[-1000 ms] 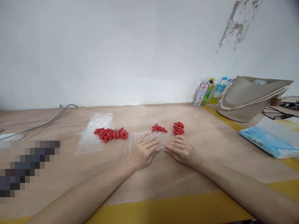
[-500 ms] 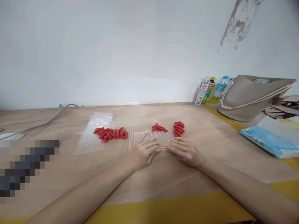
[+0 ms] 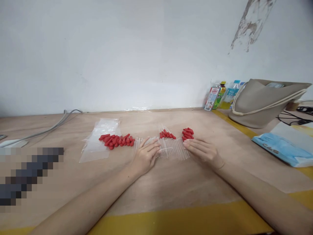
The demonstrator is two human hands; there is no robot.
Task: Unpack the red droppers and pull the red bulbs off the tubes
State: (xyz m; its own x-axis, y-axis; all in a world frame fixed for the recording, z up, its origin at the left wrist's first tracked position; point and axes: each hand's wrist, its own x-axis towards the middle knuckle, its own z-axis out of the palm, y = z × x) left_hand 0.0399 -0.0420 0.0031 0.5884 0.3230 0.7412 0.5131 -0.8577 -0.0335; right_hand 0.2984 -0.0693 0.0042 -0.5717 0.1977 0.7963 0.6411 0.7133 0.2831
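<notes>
My left hand is closed in a pinch on a clear glass dropper tube, which sticks out to the right nearly level. Under and beside this hand lies a row of similar clear tubes. My right hand, slightly blurred, has its fingers stretched out together, with the tips at the lower edge of a small pile of red rubber bulbs. Nothing shows in it. Behind the row, several tubes with red bulbs fitted lie fanned out, bulbs toward me.
A larger heap of red bulbs lies at left, partly on clear plastic bags. At right are a blue tissue pack, a grey bag and drink containers. A grey cable runs along the left.
My right hand has moved right and slightly away from my left hand, to the small red bulb pile. My left hand has shifted slightly left, with the tube still in it.
</notes>
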